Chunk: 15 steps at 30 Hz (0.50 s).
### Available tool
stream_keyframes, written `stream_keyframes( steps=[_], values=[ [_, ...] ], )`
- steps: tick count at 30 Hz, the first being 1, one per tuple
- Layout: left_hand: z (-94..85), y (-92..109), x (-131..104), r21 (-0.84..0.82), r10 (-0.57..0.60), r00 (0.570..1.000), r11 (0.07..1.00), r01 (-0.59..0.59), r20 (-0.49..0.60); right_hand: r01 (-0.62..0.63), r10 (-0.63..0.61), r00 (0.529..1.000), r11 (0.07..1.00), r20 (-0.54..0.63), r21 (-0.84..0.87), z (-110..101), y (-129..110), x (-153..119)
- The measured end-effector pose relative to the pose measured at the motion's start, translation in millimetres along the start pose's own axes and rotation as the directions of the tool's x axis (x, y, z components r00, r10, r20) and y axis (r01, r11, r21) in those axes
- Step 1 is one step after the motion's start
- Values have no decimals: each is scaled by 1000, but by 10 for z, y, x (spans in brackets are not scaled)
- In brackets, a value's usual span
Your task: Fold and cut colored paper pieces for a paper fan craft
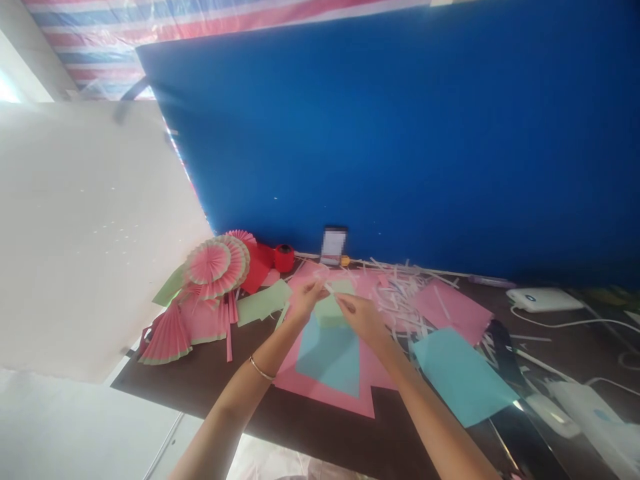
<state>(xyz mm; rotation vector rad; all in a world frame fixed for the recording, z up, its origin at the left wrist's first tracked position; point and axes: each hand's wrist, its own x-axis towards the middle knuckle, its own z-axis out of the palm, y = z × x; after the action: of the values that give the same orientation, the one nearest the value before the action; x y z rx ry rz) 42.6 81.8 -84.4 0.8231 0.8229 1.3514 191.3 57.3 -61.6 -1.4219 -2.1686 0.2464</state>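
blurred card (333,245) by blue wall (400,133)

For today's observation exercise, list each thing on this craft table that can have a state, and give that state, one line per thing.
Left hand: pinching a white paper strip.
Right hand: pinching the same strip.
Paper fans: folded, spread open.
Blue sheet: flat, overhanging the table edge.
Pink sheet: flat on the table.
Paper scraps: scattered loose.
Red tape roll: on its side.

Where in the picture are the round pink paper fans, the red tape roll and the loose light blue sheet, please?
round pink paper fans (209,262), head view, centre of the front fan.
red tape roll (284,257), head view, its side.
light blue sheet (463,373), head view, middle of the sheet.
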Motion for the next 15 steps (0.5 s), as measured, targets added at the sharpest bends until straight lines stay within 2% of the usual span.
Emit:
stream_keyframes(
  steps=[4,9,15],
  values=[
    [-31,-10,84,-11,-21,999,1000,21,-31,12,-2,998,989,68,-149,36,-13,9],
    [-43,11,119,-50,-29,1000,998,29,-4,56,-6,989,936,145,-346,47,-95,-17],
    [-43,38,105,-85,-54,998,995,55,16,93,7,979,874,202,-478,56,-149,-38]
  ],
)
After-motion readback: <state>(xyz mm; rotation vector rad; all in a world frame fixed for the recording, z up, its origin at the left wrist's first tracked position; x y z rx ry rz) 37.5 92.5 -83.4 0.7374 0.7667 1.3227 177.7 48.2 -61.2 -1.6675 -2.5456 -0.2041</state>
